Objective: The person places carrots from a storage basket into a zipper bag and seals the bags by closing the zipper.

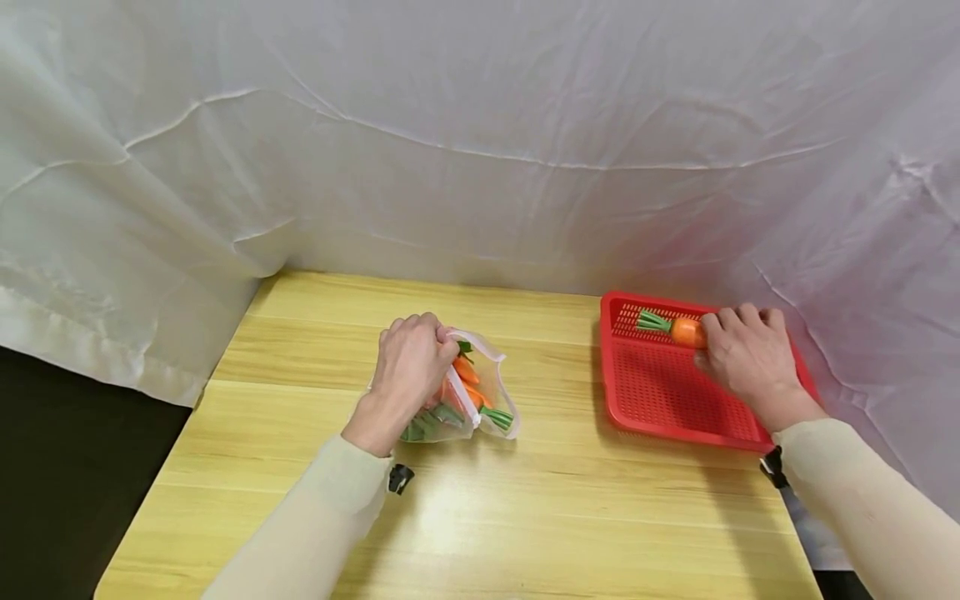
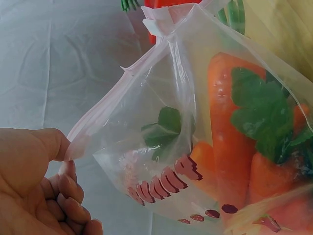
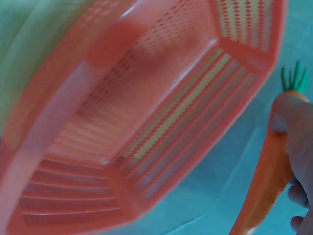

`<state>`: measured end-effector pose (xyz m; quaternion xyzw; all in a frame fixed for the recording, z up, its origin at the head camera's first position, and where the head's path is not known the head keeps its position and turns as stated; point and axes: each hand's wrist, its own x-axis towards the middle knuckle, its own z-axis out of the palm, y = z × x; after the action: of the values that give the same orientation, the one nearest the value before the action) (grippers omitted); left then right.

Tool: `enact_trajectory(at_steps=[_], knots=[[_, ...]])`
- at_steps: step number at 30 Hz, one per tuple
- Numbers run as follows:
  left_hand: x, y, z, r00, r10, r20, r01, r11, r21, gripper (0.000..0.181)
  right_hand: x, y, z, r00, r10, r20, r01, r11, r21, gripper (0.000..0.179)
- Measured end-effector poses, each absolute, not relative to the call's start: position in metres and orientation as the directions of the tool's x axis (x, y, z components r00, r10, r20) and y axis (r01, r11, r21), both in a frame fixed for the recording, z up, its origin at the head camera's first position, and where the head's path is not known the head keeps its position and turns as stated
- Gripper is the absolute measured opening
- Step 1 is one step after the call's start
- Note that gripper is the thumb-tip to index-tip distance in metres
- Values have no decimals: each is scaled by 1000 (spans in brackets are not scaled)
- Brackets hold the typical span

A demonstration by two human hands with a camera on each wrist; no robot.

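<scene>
My left hand (image 1: 411, 362) pinches the rim of a clear zip bag (image 2: 112, 117) between thumb and forefinger, and the bag's mouth gapes toward the right. Inside it lie several carrots (image 2: 227, 107) and green leaves (image 2: 259, 107), seen through the plastic. Above the red basket, my right hand (image 1: 750, 354) grips a carrot (image 1: 686, 332) with a short green top pointing left. In the right wrist view that carrot (image 3: 266, 176) hangs beside the basket's rim, the thumb lying across its upper end.
The red perforated basket (image 1: 652, 400) stands at the table's right side. Pale wood-grain tabletop (image 1: 525, 508) lies between me and the bag. A white cloth (image 1: 487, 125) hangs behind and along the right side.
</scene>
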<state>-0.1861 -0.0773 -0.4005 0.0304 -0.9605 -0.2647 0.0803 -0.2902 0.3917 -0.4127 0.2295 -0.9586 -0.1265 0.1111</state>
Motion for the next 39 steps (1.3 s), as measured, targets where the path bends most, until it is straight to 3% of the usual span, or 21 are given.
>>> enact_trajectory(at_steps=[13,27,35,39], knots=[[-186,-77,-400,-982,-105,159,-9,859,511,13,-264,335,-381,-826,-503,255,-416,849,327,54],[-188,-75,-399,-984,-104,144,-20,871,492,15,-240,279,-367,-735,-588,338,-497,806,321,43],[-189,-72,-399,-968,-44,249,50,933,357,13,-230,259,-376,-649,-637,416,-554,770,315,36],[-190,-72,-400,-947,-17,320,84,951,298,13,-223,249,-379,-655,-646,393,-569,763,307,39]])
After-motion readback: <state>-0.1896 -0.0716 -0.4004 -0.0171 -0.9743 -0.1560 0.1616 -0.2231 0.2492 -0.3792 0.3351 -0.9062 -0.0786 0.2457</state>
